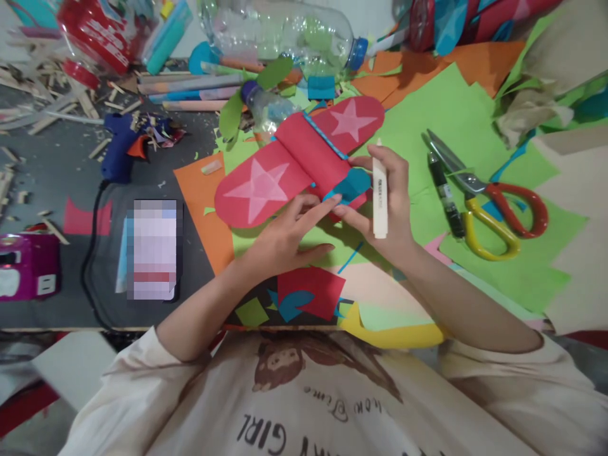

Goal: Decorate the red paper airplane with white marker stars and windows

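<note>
A red paper-covered toy airplane (308, 152) lies on its surroundings of green paper, its wings marked with pale stars. A rounded blue paper piece (349, 185) sits at its near end. My left hand (287, 231) reaches the plane from the left, index fingertip on the blue piece, other fingers curled by the body, thumb apart. My right hand (393, 193) grips a white pen-shaped stick with dark print (380, 196), upright between its fingers. The right thumb also touches the plane's near end; the other fingertips are partly hidden behind the blue piece.
Scissors (475, 187) and a black pen (446, 196) lie on green paper at right. A blue glue gun (121, 142) with its cord, a phone (154, 250) and a magenta object (28, 266) are at left. Clear bottles (285, 31), markers (194, 85) and scraps crowd the back.
</note>
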Demonstrator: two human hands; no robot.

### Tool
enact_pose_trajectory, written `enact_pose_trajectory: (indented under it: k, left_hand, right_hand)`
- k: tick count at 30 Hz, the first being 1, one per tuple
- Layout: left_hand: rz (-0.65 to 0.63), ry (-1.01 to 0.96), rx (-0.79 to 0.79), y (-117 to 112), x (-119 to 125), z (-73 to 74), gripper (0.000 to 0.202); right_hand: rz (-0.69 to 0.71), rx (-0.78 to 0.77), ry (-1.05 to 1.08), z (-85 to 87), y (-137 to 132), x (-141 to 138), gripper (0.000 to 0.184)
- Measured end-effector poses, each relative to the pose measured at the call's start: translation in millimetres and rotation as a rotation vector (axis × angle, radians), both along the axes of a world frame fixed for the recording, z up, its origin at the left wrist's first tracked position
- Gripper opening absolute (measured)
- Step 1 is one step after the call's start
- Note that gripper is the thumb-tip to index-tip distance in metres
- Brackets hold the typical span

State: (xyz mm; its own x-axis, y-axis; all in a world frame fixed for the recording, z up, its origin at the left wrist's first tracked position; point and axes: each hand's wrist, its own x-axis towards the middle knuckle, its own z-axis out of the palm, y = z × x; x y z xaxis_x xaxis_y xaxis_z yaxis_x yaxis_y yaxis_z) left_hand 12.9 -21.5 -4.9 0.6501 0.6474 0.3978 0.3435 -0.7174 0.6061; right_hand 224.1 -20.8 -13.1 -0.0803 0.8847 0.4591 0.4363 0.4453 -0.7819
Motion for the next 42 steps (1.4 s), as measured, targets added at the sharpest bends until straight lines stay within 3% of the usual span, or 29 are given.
enact_pose_trajectory:
  k: [5, 9, 10, 11, 13, 16, 17, 21, 26, 35, 39, 42]
  left_hand:
    - [-0.04, -0.018, -0.006, 1, -9, 1.9, 0.051]
    - [0.139, -0.213, 0.24, 4, -22, 3.3, 0.017]
    - [0.173, -0.233, 0.242, 4, -24, 4.8, 0.022]
    - [0.298, -0.271, 0.232, 5, -25, 6.6, 0.026]
    - [0.476, -0.398, 0.267, 6, -25, 10.3, 0.025]
    - [0.551, -0.438, 0.298, 6, -24, 14.1, 0.024]
    - [0.536, -0.41, 0.301, 5, -24, 14.9, 0.025]
    - [0.28, -0.097, 0.29, 5, -22, 16.0, 0.031]
    - [0.248, 0.164, 0.362, 9, -18, 13.7, 0.033]
    - [0.237, 0.154, 0.408, 8, -17, 15.7, 0.034]
    - [0.242, 0.172, 0.353, 6, -15, 14.8, 0.032]
    - [0.206, 0.143, 0.415, 5, -13, 13.5, 0.031]
  right_hand:
    - [0.0, 0.016, 0.05, -9.3, 17, 21, 0.066]
    - [-0.034, -0.054, 0.071, -10.7, 27, 36, 0.062]
    - [-0.029, -0.078, 0.083, -10.9, 29, 38, 0.064]
    - [-0.007, -0.088, 0.107, -11.3, 31, 40, 0.067]
    - [0.097, -0.101, 0.16, -11.8, 33, 41, 0.072]
    - [0.292, -0.166, 0.176, -11.2, 33, 37, 0.077]
    - [0.347, -0.179, 0.169, -10.6, 32, 35, 0.08]
    - [0.477, -0.151, 0.183, -8.2, 27, 25, 0.075]
    - [0.353, -0.226, 0.293, -6.2, 24, 16, 0.06]
    - [0.208, -0.334, 0.249, 5.3, 19, 7, 0.055]
    - [0.192, -0.366, 0.279, -1.3, 23, 4, 0.055]
    - [0.189, -0.366, 0.253, -8.1, 27, 4, 0.057]
